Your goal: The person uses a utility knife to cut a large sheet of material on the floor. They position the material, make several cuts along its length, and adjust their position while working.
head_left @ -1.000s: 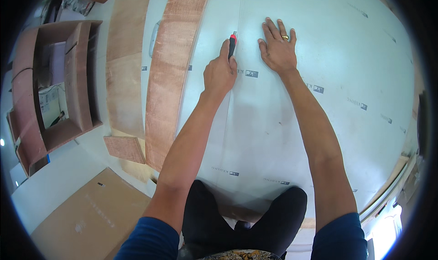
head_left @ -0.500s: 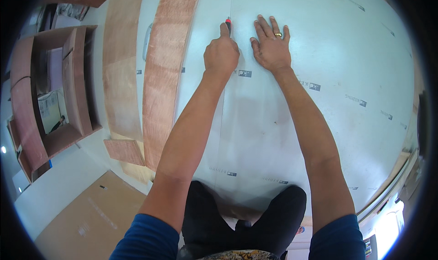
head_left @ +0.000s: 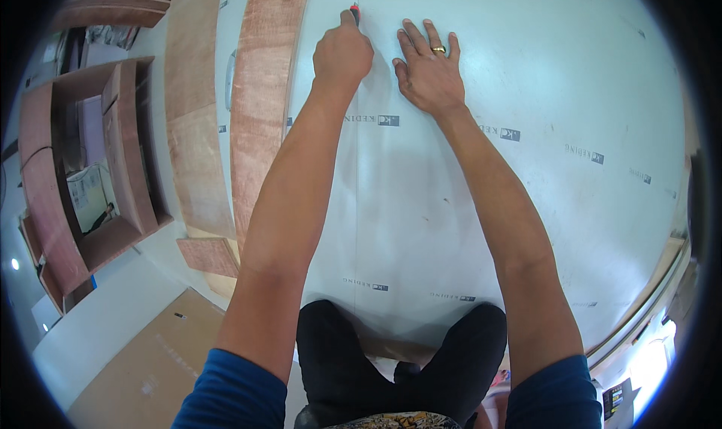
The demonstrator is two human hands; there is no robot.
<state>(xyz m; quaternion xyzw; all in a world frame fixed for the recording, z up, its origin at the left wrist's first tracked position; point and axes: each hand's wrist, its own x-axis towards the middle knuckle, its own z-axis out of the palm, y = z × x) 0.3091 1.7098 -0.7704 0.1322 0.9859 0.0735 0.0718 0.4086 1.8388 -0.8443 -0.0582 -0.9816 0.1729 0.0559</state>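
Note:
My left hand (head_left: 343,54) is closed round a red and black utility knife (head_left: 356,12), with the index finger stretched along its top. Most of the handle is hidden in the fist, and the tip is too small to make out. Under it lies a large pale board (head_left: 421,226) with printed film. A thin straight line runs down the board from the knife toward my knees. To the right of the knife, my right hand (head_left: 430,72) rests flat on the board, fingers spread, a gold ring on one of them.
Long wood strips (head_left: 265,90) lie along the left side of the board, with a short wood offcut (head_left: 207,256) below them. A brown open cabinet frame (head_left: 64,203) stands at far left. A brown sheet (head_left: 150,354) with a small dark object on it is at lower left.
My left hand has moved farther away along the line with the knife, and the line shows longer behind it. My right hand stays flat on the board. The view has shifted slightly.

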